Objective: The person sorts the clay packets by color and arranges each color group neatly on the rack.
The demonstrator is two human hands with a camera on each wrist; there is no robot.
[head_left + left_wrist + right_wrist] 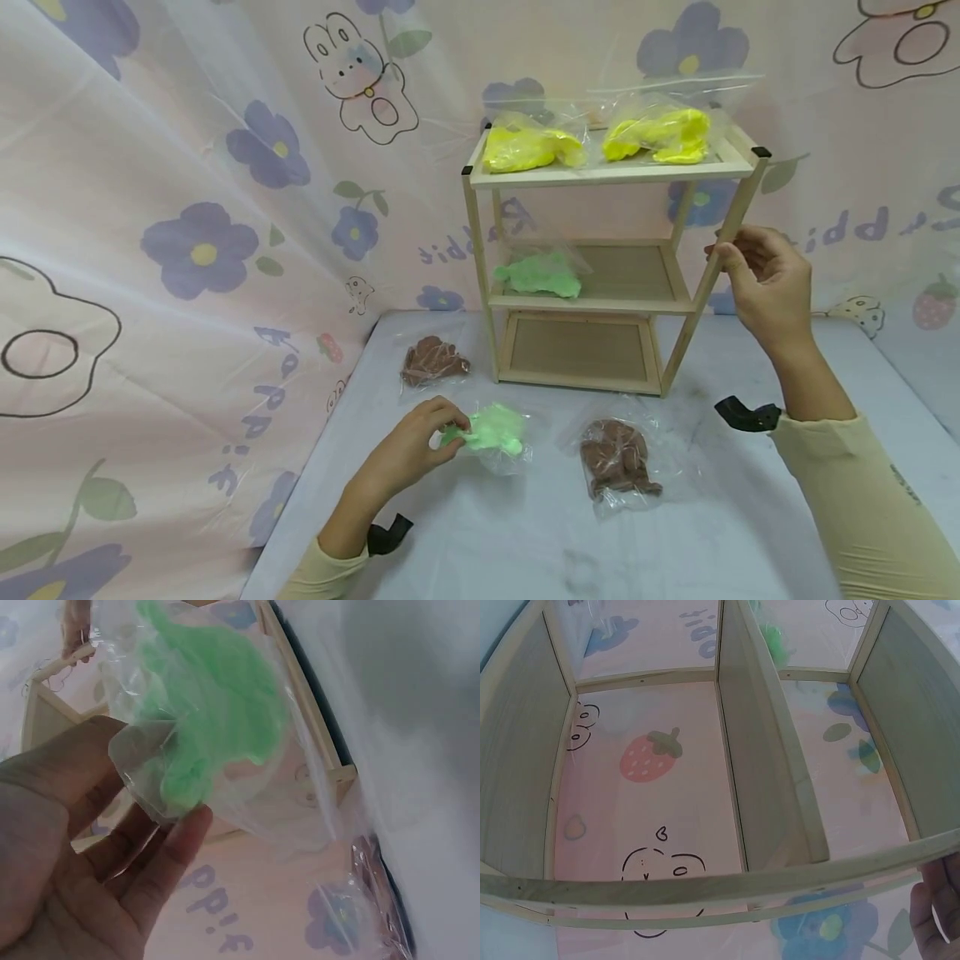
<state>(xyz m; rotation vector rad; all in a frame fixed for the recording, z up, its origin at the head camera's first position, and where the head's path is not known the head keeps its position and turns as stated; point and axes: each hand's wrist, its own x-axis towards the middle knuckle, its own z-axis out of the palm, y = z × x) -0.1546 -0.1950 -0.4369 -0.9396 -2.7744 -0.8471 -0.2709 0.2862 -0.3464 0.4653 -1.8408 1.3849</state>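
- left hand point(408, 450) is down on the table point(525, 550), fingers curled and pinching the near edge of a clear bag of green dough point(491, 431); the wrist view shows the bag point(217, 727) caught between thumb and fingertips point(187, 832), plastic bunched at the pinch.
- the green lump sits just past those fingertips, resting on the table surface.
- right hand point(765, 287) is up at the wooden shelf unit point(600, 250), fingers curled round its front right post, just below the top shelf; in the right wrist view only a fingertip point(934, 915) shows against the rail.
- a bag of brown dough point(618, 458) lies on the table between the two hands, near the green bag but not touching it.
- another brown bag point(431, 360) lies beyond the left fingers, just beside the shelf's foot.
- on the shelf: two yellow bags point(596, 142) up top, one green bag point(540, 275) on the middle level, left of the right hand's fingers.
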